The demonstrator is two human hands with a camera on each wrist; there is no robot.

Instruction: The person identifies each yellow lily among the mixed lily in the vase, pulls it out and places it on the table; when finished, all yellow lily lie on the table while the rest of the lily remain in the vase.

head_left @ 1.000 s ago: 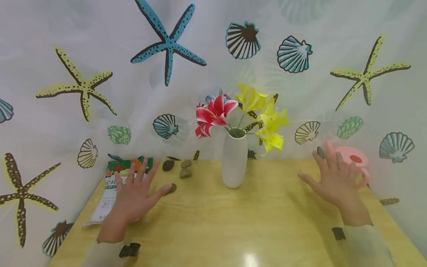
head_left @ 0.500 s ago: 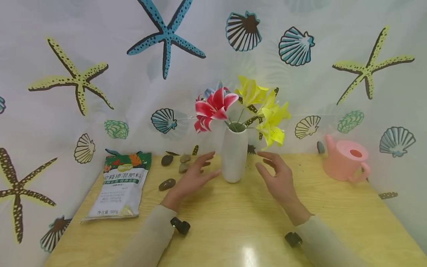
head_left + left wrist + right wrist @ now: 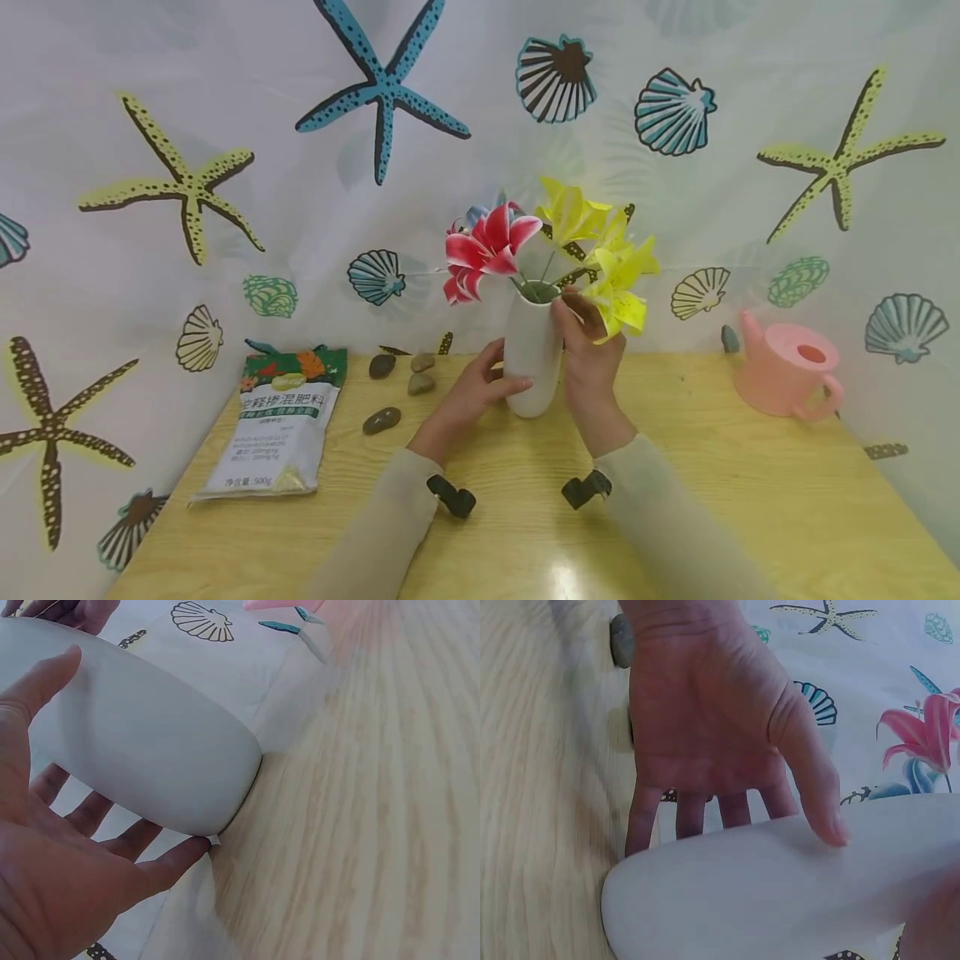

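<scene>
Shells and starfish pattern the pale curtain (image 3: 690, 33) behind one wooden counter (image 3: 750, 500). One white vase (image 3: 531, 358) stands near its back edge, two hands clamped on it: the left hand (image 3: 482, 387) round the lower body, the right hand (image 3: 592, 350) by the rim. At least two red-pink blooms (image 3: 495, 242), three yellow blooms (image 3: 618, 279) and one blue bloom (image 3: 476, 217) fill it. Leftward lie four stones (image 3: 381, 420) and one printed bag (image 3: 273, 425); rightward, one pink watering can (image 3: 776, 379) and one stone.

sleeves (image 3: 371, 521): long, pale cream | wrist cameras (image 3: 454, 498): small, black
</scene>
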